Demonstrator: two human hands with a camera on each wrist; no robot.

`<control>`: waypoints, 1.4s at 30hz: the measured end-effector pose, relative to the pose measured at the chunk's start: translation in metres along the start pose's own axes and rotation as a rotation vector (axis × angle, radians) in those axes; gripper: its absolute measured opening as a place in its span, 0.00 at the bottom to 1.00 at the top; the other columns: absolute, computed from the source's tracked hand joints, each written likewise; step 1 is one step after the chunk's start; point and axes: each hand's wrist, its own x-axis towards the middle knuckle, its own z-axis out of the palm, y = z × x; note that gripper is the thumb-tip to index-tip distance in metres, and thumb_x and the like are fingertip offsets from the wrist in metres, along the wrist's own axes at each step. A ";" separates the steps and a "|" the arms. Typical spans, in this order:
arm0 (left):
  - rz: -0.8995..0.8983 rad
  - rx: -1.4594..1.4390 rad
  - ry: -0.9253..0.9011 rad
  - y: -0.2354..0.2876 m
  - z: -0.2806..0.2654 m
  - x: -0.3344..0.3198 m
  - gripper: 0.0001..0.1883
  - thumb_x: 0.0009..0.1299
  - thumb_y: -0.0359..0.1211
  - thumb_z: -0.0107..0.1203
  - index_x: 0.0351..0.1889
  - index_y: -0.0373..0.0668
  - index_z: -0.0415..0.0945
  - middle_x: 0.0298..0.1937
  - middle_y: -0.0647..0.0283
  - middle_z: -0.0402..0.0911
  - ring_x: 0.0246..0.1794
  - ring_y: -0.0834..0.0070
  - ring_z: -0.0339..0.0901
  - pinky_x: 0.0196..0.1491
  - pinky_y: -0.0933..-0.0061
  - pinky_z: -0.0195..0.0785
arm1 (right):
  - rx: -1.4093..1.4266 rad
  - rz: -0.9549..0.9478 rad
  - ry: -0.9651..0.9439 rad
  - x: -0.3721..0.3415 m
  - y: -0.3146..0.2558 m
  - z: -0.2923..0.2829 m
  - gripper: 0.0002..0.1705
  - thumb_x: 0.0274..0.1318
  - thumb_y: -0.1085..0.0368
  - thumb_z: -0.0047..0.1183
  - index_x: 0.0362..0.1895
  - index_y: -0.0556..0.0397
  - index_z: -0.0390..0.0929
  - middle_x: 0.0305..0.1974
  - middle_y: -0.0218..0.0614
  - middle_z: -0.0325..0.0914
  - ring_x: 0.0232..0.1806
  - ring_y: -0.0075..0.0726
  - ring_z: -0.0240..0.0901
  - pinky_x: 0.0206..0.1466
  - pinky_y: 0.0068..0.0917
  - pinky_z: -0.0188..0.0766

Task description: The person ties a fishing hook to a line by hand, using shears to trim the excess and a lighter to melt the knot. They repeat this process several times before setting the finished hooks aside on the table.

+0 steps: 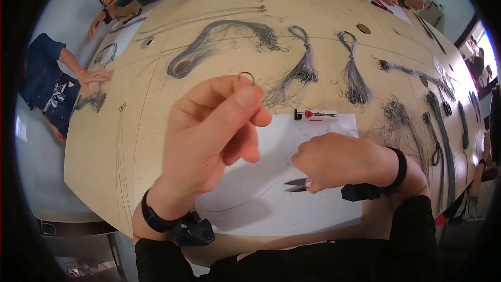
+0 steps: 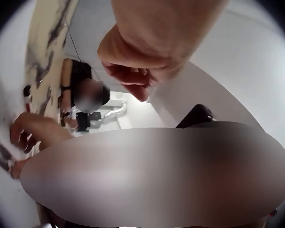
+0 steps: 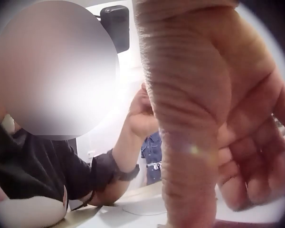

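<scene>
Raised over the paper, my left hand point(image 1: 211, 136) pinches a small dark curved hook point(image 1: 247, 77) between thumb and index finger; the left wrist view shows the same hand point(image 2: 147, 47) from below, the hook not visible there. Lower and to the right, my right hand point(image 1: 347, 162) has its fingers curled round small snips point(image 1: 297, 185), whose blades point left and stand apart; their handles are mostly hidden. In the right wrist view the palm and bent fingers of that hand point(image 3: 223, 104) appear. A thin line point(image 1: 250, 202) curves over the white paper point(image 1: 318, 216) left of the blades.
A marker point(image 1: 321, 115) lies at the paper's top edge. Beyond it are tied bundles of lines with hooks point(image 1: 302, 70), a long grey bundle point(image 1: 209, 28) and a tangled bundle point(image 1: 399, 115) on the right. Other people's hands point(image 1: 94, 78) rest around the table point(image 1: 99, 162).
</scene>
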 end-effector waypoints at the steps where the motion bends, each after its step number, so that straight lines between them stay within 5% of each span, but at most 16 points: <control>1: -0.019 -0.031 -0.043 -0.004 -0.002 0.003 0.07 0.60 0.31 0.48 0.34 0.39 0.70 0.24 0.63 0.74 0.12 0.83 0.68 0.10 0.89 0.47 | 0.007 -0.008 -0.035 0.001 -0.001 0.000 0.12 0.33 0.64 0.50 0.23 0.61 0.68 0.24 0.45 0.69 0.29 0.48 0.66 0.31 0.37 0.63; 9: -0.047 -0.020 -0.004 -0.006 0.000 0.002 0.07 0.60 0.32 0.49 0.33 0.40 0.70 0.26 0.63 0.74 0.16 0.82 0.70 0.13 0.89 0.50 | 0.113 -0.007 0.047 0.011 -0.002 -0.014 0.09 0.36 0.67 0.44 0.22 0.61 0.66 0.21 0.44 0.69 0.25 0.50 0.65 0.29 0.36 0.62; 11: -0.035 -0.075 -0.021 -0.007 -0.001 0.002 0.07 0.60 0.32 0.48 0.33 0.40 0.70 0.27 0.63 0.74 0.17 0.82 0.70 0.14 0.89 0.52 | 0.351 -0.034 0.354 0.006 -0.004 -0.032 0.06 0.35 0.72 0.41 0.23 0.62 0.65 0.16 0.46 0.67 0.19 0.46 0.64 0.23 0.34 0.59; 12: -0.034 -0.078 -0.021 -0.007 0.000 0.002 0.07 0.60 0.32 0.48 0.33 0.40 0.70 0.27 0.63 0.74 0.17 0.82 0.70 0.14 0.89 0.52 | 0.349 -0.032 0.352 0.005 -0.005 -0.035 0.06 0.35 0.72 0.41 0.23 0.62 0.65 0.16 0.46 0.67 0.19 0.46 0.64 0.23 0.34 0.59; 14: -0.060 -0.068 -0.024 -0.009 0.002 0.002 0.06 0.60 0.31 0.48 0.33 0.40 0.70 0.26 0.64 0.73 0.18 0.82 0.69 0.15 0.88 0.53 | 0.671 -0.030 0.806 0.002 -0.005 -0.039 0.06 0.39 0.70 0.44 0.26 0.60 0.65 0.15 0.39 0.64 0.17 0.31 0.62 0.21 0.26 0.58; 15: -0.061 -0.071 -0.025 -0.010 0.002 0.000 0.06 0.60 0.31 0.48 0.33 0.40 0.70 0.26 0.64 0.73 0.18 0.82 0.69 0.15 0.88 0.53 | 0.670 -0.026 0.805 -0.001 -0.007 -0.041 0.06 0.39 0.70 0.44 0.26 0.60 0.65 0.15 0.39 0.64 0.17 0.31 0.62 0.21 0.26 0.58; 17: 0.084 -0.131 -0.048 -0.012 0.003 -0.002 0.05 0.61 0.30 0.47 0.33 0.40 0.69 0.26 0.64 0.73 0.18 0.83 0.69 0.16 0.89 0.53 | 0.812 -0.033 0.811 -0.004 -0.010 -0.042 0.08 0.45 0.74 0.44 0.34 0.57 0.66 0.17 0.21 0.59 0.20 0.11 0.53 0.23 0.11 0.52; 21: 0.137 -0.105 -0.045 -0.009 -0.003 0.002 0.06 0.61 0.31 0.47 0.32 0.40 0.69 0.25 0.65 0.73 0.17 0.83 0.68 0.16 0.88 0.53 | 0.837 0.000 1.091 -0.002 -0.007 -0.043 0.09 0.44 0.69 0.47 0.31 0.61 0.68 0.16 0.23 0.60 0.18 0.13 0.52 0.20 0.12 0.52; 24: 0.069 -0.050 -0.021 -0.015 0.001 0.001 0.06 0.60 0.31 0.47 0.32 0.39 0.70 0.25 0.64 0.73 0.18 0.83 0.69 0.16 0.88 0.53 | 1.065 -0.002 1.014 -0.012 -0.012 -0.052 0.07 0.47 0.72 0.42 0.34 0.58 0.68 0.14 0.18 0.56 0.16 0.08 0.50 0.19 0.09 0.49; 28: -0.029 -0.032 -0.070 -0.026 0.006 -0.001 0.06 0.60 0.31 0.47 0.32 0.39 0.70 0.26 0.64 0.73 0.19 0.82 0.69 0.16 0.88 0.54 | 0.973 -0.113 0.917 -0.009 -0.022 -0.044 0.07 0.48 0.71 0.43 0.34 0.59 0.68 0.18 0.24 0.66 0.18 0.11 0.58 0.21 0.10 0.55; 35: -0.066 -0.010 -0.079 -0.029 0.005 -0.002 0.06 0.59 0.31 0.49 0.33 0.39 0.70 0.27 0.63 0.74 0.20 0.82 0.70 0.17 0.90 0.55 | 0.987 -0.149 0.851 -0.006 -0.018 -0.038 0.07 0.47 0.71 0.45 0.32 0.61 0.67 0.22 0.28 0.69 0.24 0.15 0.64 0.26 0.12 0.61; 42: 0.004 0.042 -0.048 -0.032 0.007 -0.003 0.06 0.60 0.31 0.49 0.33 0.40 0.70 0.27 0.64 0.74 0.21 0.84 0.69 0.19 0.89 0.55 | 0.569 -0.230 1.055 -0.004 -0.020 -0.035 0.04 0.48 0.70 0.44 0.29 0.58 0.65 0.19 0.24 0.65 0.20 0.12 0.56 0.23 0.10 0.55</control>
